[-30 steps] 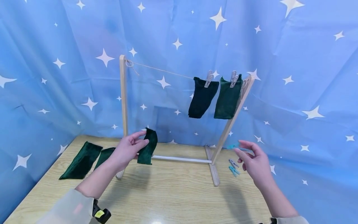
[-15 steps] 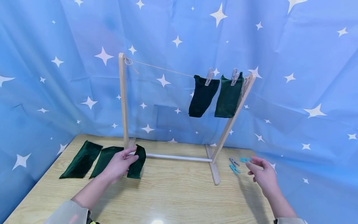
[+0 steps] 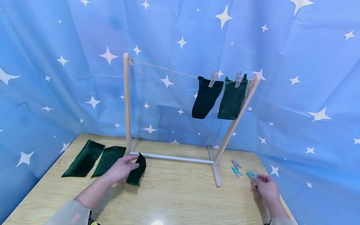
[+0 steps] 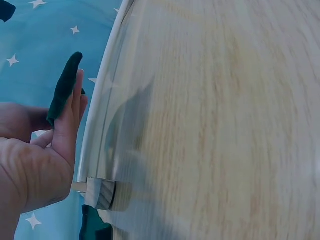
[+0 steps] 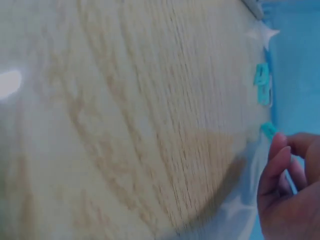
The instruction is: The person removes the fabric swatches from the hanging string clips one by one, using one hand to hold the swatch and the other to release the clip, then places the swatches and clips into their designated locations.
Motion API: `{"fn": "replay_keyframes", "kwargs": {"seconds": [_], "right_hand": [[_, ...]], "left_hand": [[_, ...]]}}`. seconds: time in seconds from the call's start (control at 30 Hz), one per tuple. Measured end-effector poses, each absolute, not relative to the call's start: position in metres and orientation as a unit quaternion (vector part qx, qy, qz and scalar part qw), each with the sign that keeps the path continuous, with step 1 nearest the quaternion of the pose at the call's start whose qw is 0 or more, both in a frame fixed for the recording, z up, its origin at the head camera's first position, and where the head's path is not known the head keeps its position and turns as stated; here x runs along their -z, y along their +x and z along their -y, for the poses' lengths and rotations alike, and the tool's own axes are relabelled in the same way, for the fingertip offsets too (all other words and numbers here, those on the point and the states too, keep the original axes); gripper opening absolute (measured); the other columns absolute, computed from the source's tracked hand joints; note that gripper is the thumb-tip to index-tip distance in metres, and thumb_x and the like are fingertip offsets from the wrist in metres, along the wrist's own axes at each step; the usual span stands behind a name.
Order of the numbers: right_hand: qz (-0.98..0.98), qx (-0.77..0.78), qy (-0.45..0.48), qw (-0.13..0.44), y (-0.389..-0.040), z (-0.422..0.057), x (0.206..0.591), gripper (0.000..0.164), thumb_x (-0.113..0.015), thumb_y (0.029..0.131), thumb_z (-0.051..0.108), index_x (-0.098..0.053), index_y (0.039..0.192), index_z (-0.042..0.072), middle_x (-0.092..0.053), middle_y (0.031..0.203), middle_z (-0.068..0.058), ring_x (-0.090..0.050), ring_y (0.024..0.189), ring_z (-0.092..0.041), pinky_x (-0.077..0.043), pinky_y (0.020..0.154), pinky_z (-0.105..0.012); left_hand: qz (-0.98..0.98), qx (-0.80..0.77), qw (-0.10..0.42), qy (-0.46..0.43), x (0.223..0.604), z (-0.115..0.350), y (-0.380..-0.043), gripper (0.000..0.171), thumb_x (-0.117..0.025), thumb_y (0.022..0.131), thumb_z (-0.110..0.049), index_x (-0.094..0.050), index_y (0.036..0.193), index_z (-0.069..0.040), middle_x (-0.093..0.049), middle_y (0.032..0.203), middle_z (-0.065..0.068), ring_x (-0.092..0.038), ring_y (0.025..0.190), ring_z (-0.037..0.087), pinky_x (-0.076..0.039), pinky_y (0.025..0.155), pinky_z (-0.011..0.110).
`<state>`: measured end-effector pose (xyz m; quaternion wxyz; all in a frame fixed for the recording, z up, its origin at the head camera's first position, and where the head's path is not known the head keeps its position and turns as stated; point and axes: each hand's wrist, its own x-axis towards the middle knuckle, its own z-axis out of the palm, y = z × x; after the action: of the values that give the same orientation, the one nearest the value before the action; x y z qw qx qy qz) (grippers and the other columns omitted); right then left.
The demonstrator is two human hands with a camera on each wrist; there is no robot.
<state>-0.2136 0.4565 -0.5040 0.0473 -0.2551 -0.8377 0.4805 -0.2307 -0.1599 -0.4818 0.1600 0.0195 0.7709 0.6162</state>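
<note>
My left hand [image 3: 122, 168] pinches a dark green cloth [image 3: 137, 170] between thumb and fingers, low in front of the left foot of a wooden rack. In the left wrist view the same cloth [image 4: 65, 90] stands up from the fingers. At the table's right side my right hand [image 3: 266, 187] pinches a turquoise clothespin [image 3: 251, 174] by one end, low near the tabletop. Beside it lie another turquoise clothespin [image 3: 237, 172] and a grey clothespin [image 3: 236, 164]. Two green cloths, a darker one [image 3: 207, 98] and a lighter one [image 3: 232, 99], hang from the line, each under a pale clip.
The rack has a left post [image 3: 127, 103], a slanting right post [image 3: 237, 120], a string [image 3: 166, 68] between their tops and a white bar [image 3: 177, 158] below. Two green cloths, one leftmost [image 3: 84, 159] and one beside it [image 3: 108, 161], lie flat. A starry blue curtain [image 3: 174, 31] hangs behind.
My left hand has come down and left with the pinched cloth. The right hand has come down and toward me, still pinching the turquoise clothespin. The hung cloths stay as they were.
</note>
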Motion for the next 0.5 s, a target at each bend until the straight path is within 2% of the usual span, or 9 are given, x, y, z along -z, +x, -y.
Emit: {"fn": "replay_keyframes", "kwargs": {"seconds": [0.07, 0.13, 0.2, 0.27, 0.33, 0.4, 0.47, 0.5], "right_hand": [[0.836, -0.482, -0.258, 0.042, -0.217, -0.460, 0.509, 0.063, -0.063, 0.105, 0.016, -0.041, 0.156, -0.012, -0.072, 0.117, -0.021, -0.074, 0.074, -0.010, -0.063, 0.065, -0.032], [0.838, -0.480, -0.258, 0.031, -0.220, -0.463, 0.513, 0.066, -0.064, 0.103, 0.017, -0.040, 0.156, -0.013, -0.075, 0.110, -0.019, -0.073, 0.074, -0.011, -0.063, 0.064, -0.033], [0.840, -0.476, -0.261, 0.015, -0.224, -0.465, 0.516, 0.068, -0.066, 0.103, 0.020, -0.040, 0.156, -0.012, -0.075, 0.096, -0.010, -0.070, 0.074, -0.012, -0.061, 0.064, -0.034], [0.843, -0.468, -0.267, 0.003, -0.226, -0.467, 0.518, 0.068, -0.067, 0.104, 0.024, -0.040, 0.156, -0.011, -0.072, 0.087, -0.004, -0.066, 0.073, -0.014, -0.059, 0.063, -0.035], [0.845, -0.461, -0.271, -0.006, -0.228, -0.467, 0.519, 0.068, -0.067, 0.105, 0.028, -0.041, 0.155, -0.010, -0.068, 0.083, -0.002, -0.063, 0.072, -0.016, -0.056, 0.063, -0.035], [0.848, -0.454, -0.273, -0.010, -0.229, -0.467, 0.521, 0.068, -0.067, 0.106, 0.032, -0.042, 0.154, -0.009, -0.066, 0.083, -0.001, -0.062, 0.071, -0.017, -0.055, 0.063, -0.036], [0.852, -0.449, -0.268, -0.012, -0.230, -0.466, 0.522, 0.069, -0.067, 0.106, 0.034, -0.042, 0.154, -0.009, -0.065, 0.083, -0.002, -0.062, 0.070, -0.017, -0.054, 0.062, -0.035], [0.856, -0.444, -0.263, -0.013, -0.231, -0.466, 0.522, 0.070, -0.067, 0.106, 0.035, -0.042, 0.154, -0.009, -0.065, 0.084, -0.002, -0.062, 0.070, -0.017, -0.055, 0.063, -0.035]], "left_hand": [[-0.773, -0.614, 0.163, 0.009, 0.483, 0.160, -0.230, 0.058, -0.058, 0.113, -0.018, -0.043, 0.167, -0.002, -0.048, 0.078, 0.001, -0.030, 0.047, 0.010, -0.033, 0.048, 0.025], [-0.771, -0.615, 0.165, 0.003, 0.483, 0.159, -0.230, 0.057, -0.058, 0.113, -0.017, -0.043, 0.167, -0.003, -0.052, 0.086, 0.003, -0.029, 0.047, 0.010, -0.033, 0.048, 0.024], [-0.769, -0.618, 0.164, -0.004, 0.483, 0.158, -0.229, 0.056, -0.058, 0.113, -0.015, -0.045, 0.166, -0.003, -0.053, 0.092, 0.004, -0.030, 0.046, 0.009, -0.034, 0.048, 0.023], [-0.764, -0.622, 0.171, -0.006, 0.484, 0.157, -0.230, 0.057, -0.057, 0.113, -0.015, -0.044, 0.167, -0.004, -0.053, 0.084, 0.001, -0.029, 0.045, 0.008, -0.033, 0.047, 0.023], [-0.759, -0.627, 0.173, -0.006, 0.484, 0.157, -0.231, 0.057, -0.057, 0.113, -0.015, -0.043, 0.167, -0.003, -0.060, 0.084, -0.003, -0.032, 0.044, 0.007, -0.034, 0.047, 0.023], [-0.760, -0.626, 0.175, -0.004, 0.484, 0.156, -0.232, 0.057, -0.056, 0.113, -0.015, -0.042, 0.168, -0.003, -0.062, 0.081, -0.003, -0.032, 0.043, 0.006, -0.034, 0.046, 0.022], [-0.764, -0.622, 0.173, -0.001, 0.483, 0.155, -0.232, 0.057, -0.056, 0.114, -0.014, -0.042, 0.168, -0.003, -0.069, 0.088, -0.001, -0.031, 0.043, 0.007, -0.033, 0.046, 0.023], [-0.764, -0.621, 0.175, 0.000, 0.482, 0.155, -0.233, 0.057, -0.056, 0.114, -0.014, -0.042, 0.168, -0.003, -0.066, 0.084, -0.003, -0.031, 0.043, 0.007, -0.033, 0.046, 0.023]]}}
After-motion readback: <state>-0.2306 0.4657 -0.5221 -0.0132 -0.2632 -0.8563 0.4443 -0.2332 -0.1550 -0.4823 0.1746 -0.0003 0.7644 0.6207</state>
